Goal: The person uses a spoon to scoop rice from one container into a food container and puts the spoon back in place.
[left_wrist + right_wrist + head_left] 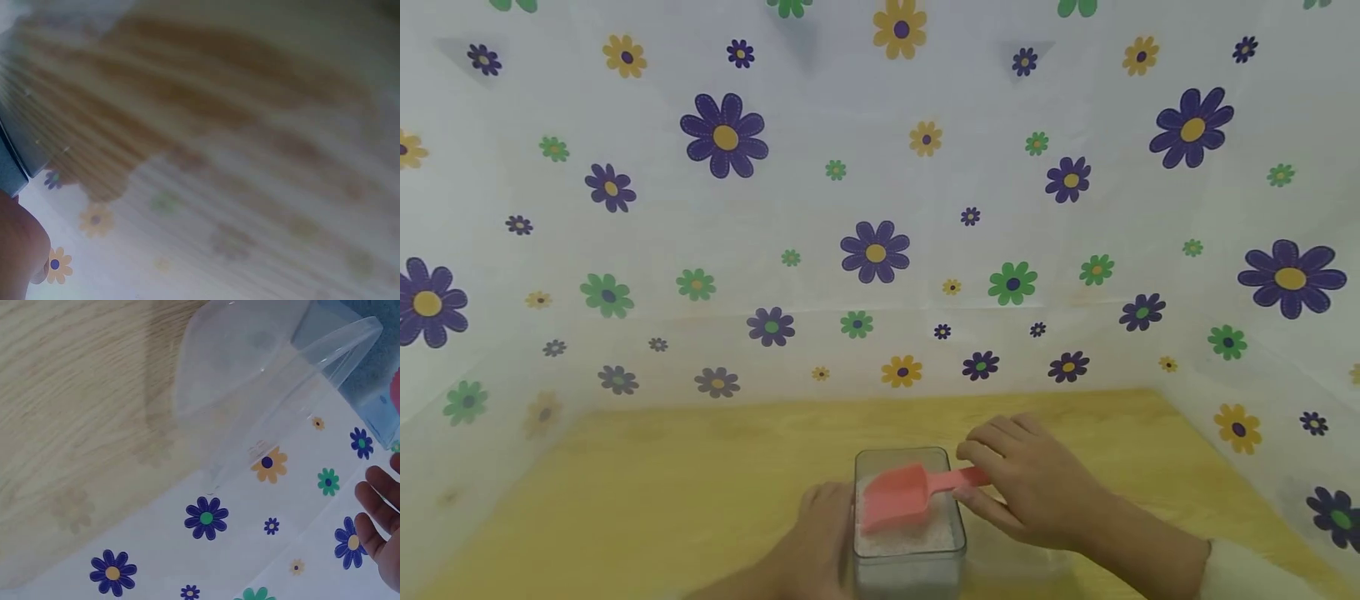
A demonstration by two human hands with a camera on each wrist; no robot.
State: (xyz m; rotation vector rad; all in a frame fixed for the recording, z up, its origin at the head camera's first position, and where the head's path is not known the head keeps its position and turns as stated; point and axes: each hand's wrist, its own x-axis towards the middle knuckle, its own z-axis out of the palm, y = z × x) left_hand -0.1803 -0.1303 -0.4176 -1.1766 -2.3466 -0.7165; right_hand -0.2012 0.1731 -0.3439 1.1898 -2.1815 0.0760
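Observation:
A clear rectangular container, nearly full of white grainy material, stands at the table's front. Over that material lies the bowl of a pink scoop, tilted to the left. My right hand pinches the scoop's handle between thumb and fingers, at the container's right rim. Against the container's left wall rests my left hand, its fingers pointing forward along the side. In the right wrist view, the container sits at the upper right, above my right hand's fingers.
Just right of the container stands a transparent plastic bowl, faint in the head view. The wood-grain table extends back to a white sheet printed with flowers, which also encloses both sides.

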